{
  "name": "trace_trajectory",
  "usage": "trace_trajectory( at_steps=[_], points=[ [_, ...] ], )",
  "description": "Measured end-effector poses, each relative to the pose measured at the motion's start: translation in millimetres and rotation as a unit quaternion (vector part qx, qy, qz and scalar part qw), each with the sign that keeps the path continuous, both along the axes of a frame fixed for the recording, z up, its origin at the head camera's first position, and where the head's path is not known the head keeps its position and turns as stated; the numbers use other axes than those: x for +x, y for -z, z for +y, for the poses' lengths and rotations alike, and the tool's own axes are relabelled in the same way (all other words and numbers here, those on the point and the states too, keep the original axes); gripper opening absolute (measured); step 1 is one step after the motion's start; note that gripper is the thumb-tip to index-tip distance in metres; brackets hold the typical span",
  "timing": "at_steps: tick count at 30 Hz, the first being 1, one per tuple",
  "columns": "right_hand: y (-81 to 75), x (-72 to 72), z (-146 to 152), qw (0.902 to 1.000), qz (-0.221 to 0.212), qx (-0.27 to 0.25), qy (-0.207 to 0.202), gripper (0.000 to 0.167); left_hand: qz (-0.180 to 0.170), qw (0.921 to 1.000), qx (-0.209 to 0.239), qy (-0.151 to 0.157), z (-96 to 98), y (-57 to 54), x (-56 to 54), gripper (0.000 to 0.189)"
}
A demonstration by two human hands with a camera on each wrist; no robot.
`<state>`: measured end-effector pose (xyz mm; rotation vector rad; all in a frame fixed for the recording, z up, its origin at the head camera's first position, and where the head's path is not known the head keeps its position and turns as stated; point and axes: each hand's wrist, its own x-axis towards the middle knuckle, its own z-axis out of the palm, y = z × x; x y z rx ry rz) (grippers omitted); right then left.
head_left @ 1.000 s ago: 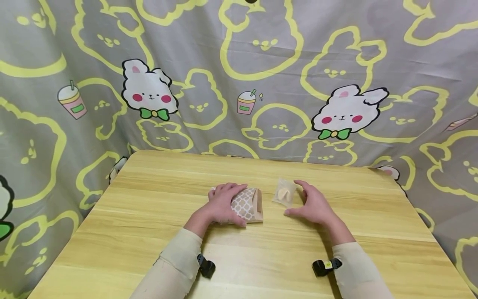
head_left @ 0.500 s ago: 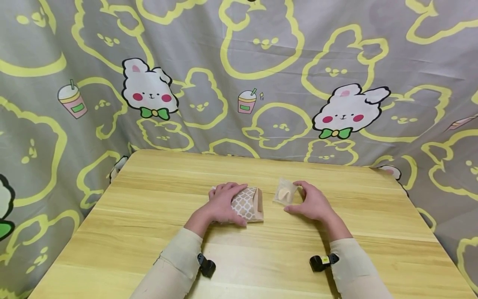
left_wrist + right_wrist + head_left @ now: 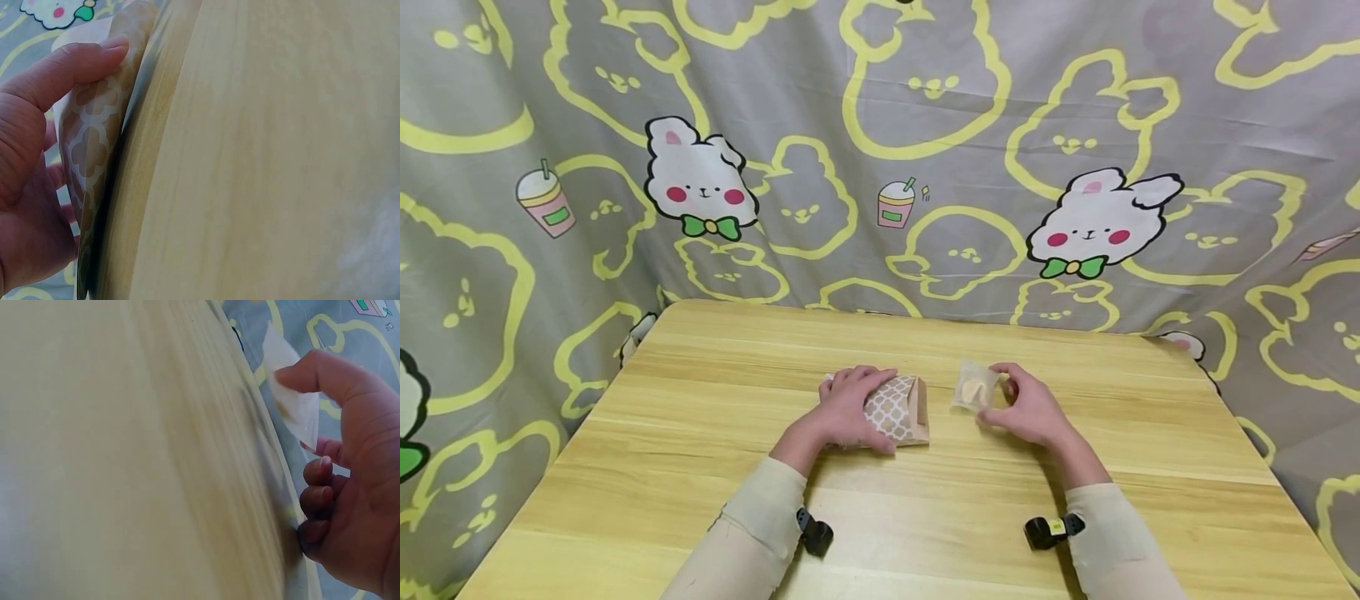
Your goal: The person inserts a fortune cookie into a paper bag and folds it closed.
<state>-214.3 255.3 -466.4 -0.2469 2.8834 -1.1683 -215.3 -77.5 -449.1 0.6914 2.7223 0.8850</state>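
A tan paper bag (image 3: pixel 891 412) with a white lattice pattern lies on the table, its open mouth facing right. My left hand (image 3: pixel 847 410) spreads over the bag and grips it, thumb on the near edge and fingers at the far side. In the left wrist view the thumb presses the patterned paper (image 3: pixel 94 147). To the right, my right hand (image 3: pixel 1030 406) pinches a small translucent packet (image 3: pixel 973 387) with a pale, folded piece inside that resembles a fortune cookie. The right wrist view has the packet (image 3: pixel 294 403) between thumb and index finger, other fingers curled below.
The wooden table (image 3: pixel 910 517) has a rounded far left corner. A grey curtain (image 3: pixel 820 100) printed with cartoon rabbits and cups hangs behind and beside it. Each forearm carries a small black camera, such as the left one (image 3: pixel 815 533).
My right thumb and fingers have closed on the packet from its right side, and the packet has tilted and shifted slightly right. The left hand and bag have stayed put.
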Motion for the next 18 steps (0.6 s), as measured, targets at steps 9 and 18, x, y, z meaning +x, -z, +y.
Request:
trace_trajectory(
  at_steps=[9, 18],
  points=[
    [-11.4, 8.6, -12.9, 0.9971, 0.017, -0.065, -0.037, 0.064, 0.004, 1.0000, -0.002, 0.004, -0.4, 1.0, -1.3, 0.116],
    [-16.5, 16.7, -28.9, 0.9918, 0.002, -0.071, -0.106, 0.064, 0.003, 1.0000, -0.006, 0.003, -0.5, 2.6, -2.2, 0.117]
  ],
)
